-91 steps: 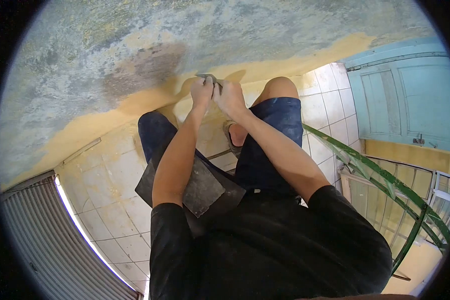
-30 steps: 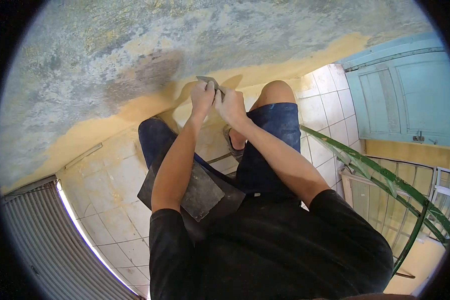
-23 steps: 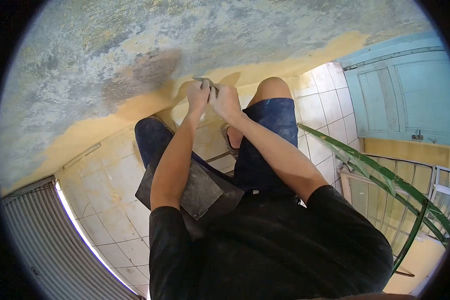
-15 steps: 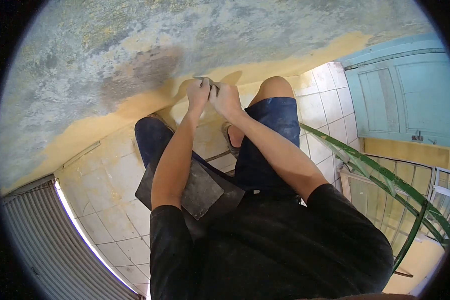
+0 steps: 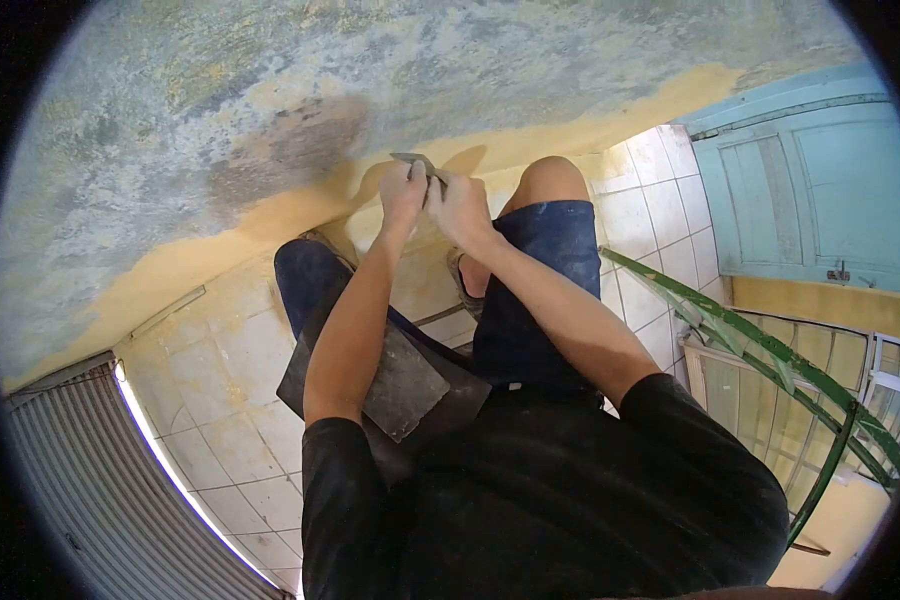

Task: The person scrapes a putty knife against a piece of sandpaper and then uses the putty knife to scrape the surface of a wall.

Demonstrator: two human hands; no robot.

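Note:
Both of my hands meet in front of the wall (image 5: 450,80), close to its yellow lower part. My left hand (image 5: 404,192) is closed around a thin grey scraper-like tool (image 5: 415,160), whose flat end sticks out above the fingers. Right beside it, my right hand (image 5: 459,206) has its fingers closed on the same tool. The tool's lower part is mostly hidden by the fingers. A dark patch (image 5: 300,145) marks the wall to the left of my hands. A grey square sheet (image 5: 405,390) rests over my left thigh.
My bent knees (image 5: 555,182) are on both sides of my forearms. Pale tiles (image 5: 235,400) cover the floor. A green metal rail (image 5: 740,335) curves at the right, near a blue door (image 5: 810,190) and a white metal grille (image 5: 800,350). A corrugated shutter (image 5: 110,480) stands lower left.
My hands have tilted slightly, and more of the tool's flat end shows above the fingers. The rest of the view has shifted only slightly.

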